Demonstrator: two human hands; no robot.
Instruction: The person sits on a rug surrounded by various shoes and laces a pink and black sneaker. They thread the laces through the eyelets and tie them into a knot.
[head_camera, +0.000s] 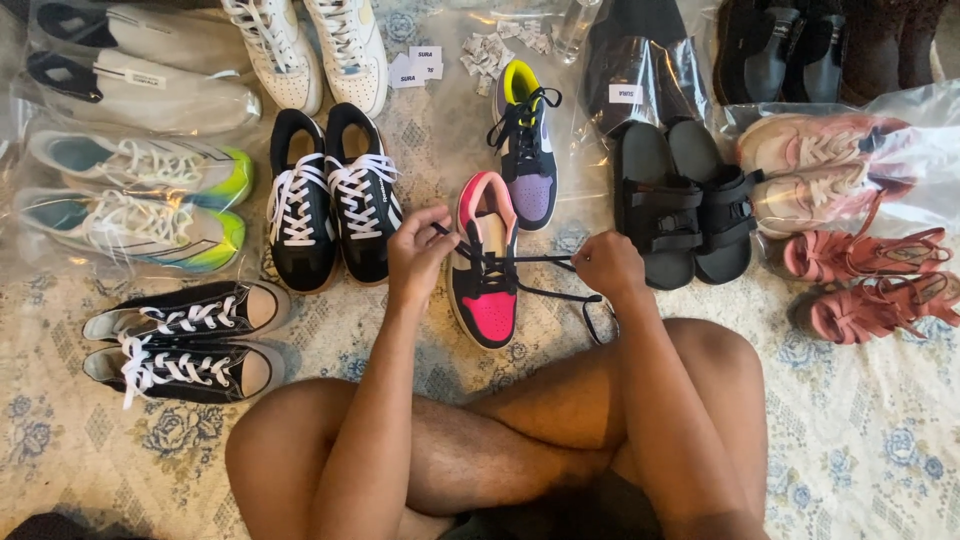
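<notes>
Sneaker: the pink-and-black sneaker (486, 262) lay on the floral floor cloth (860, 420), toe toward the person, between both hands.
Left hand: the left hand (418, 252), at the sneaker's nine o'clock, pinched a black lace (540, 262) end.
Right hand: the right hand (608, 264), at three o'clock, closed on the lace's other end.
Neighbours: black sneakers (330, 195) at ten o'clock, black sandals (685, 205) at two.

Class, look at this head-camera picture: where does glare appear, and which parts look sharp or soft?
Head view: glare streaks the clear plastic bags at right and those over the white-and-green running shoes at left; light is soft and even, with faint shadows; the pink-and-black lace-up sneaker and both hands, left hand and right hand, look sharp; the bare knees at the bottom edge look slightly softer.
</notes>
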